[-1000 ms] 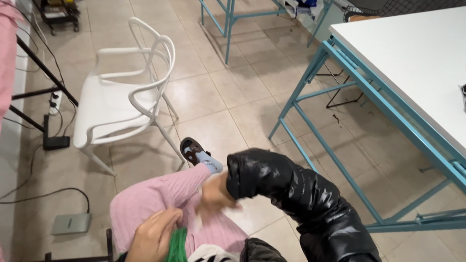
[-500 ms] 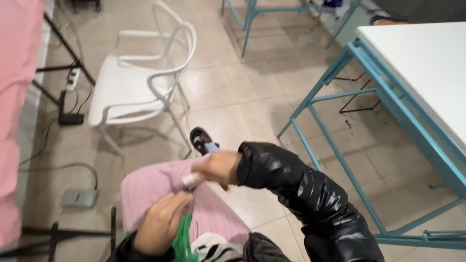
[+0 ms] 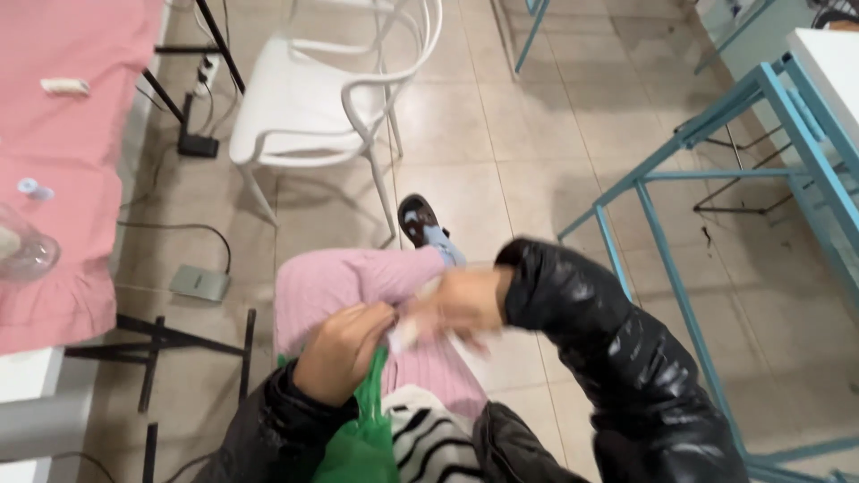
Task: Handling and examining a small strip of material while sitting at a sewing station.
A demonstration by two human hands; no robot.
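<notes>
On my lap, centre frame: a pink cloth, ribbed, draped over the knee. My left hand sits on its near edge, fingers curled and pressed together, gripping a fold of the pink cloth; a green cloth hangs just below that hand, touching it. My right hand is just beside the left, blurred; it seems to pinch a small pale bit at the cloth edge, but I cannot tell the finger state for sure. Both arms wear black jacket sleeves.

Below the hands: a striped garment, black and white.

Beyond the knee: one dark shoe on the tiled floor.

Upper left: a white chair. Far left: a pink tabletop with a clear jar at its edge. Right: a blue table frame.
</notes>
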